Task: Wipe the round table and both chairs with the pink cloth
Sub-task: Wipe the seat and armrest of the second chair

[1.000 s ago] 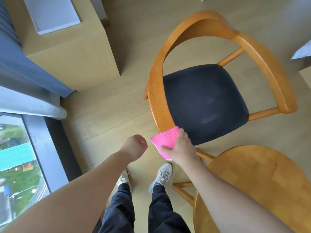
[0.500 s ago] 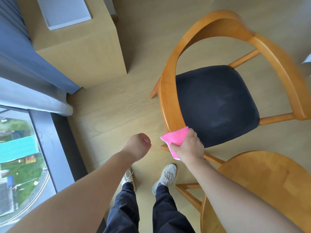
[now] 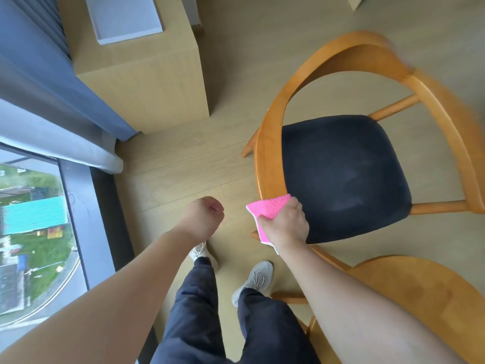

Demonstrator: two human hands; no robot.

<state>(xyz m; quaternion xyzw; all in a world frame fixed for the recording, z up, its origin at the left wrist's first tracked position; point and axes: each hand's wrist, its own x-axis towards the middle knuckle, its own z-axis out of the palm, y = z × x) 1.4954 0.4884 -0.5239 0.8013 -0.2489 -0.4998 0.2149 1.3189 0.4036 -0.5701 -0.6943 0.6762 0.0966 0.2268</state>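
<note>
- Pink cloth [image 3: 270, 210] is what I am watching, but I go by size: the wooden chair [image 3: 270, 158] takes up the right of my view, its curved back rail looping round a dark seat cushion [image 3: 341, 177].
- Round table [image 3: 425, 292] shows only as a wooden arc at the lower right, partly behind my right forearm.
- A pale wood cabinet [image 3: 147, 72] stands at the upper left, near a blue curtain [image 3: 47, 67] and a window [image 3: 31, 232].
- My left hand [image 3: 203, 219] hangs over the floor, well apart from the chair, its fingers curled into a loose fist with nothing in it.
- My right hand [image 3: 286, 224] has its grip closed round the cloth at the near end of the chair's rail, where rail meets seat edge.
- The cloth sticks out from the grip up and to the left, its free corner lying against the rail; a strip also shows below the hand on the thumb side.
</note>
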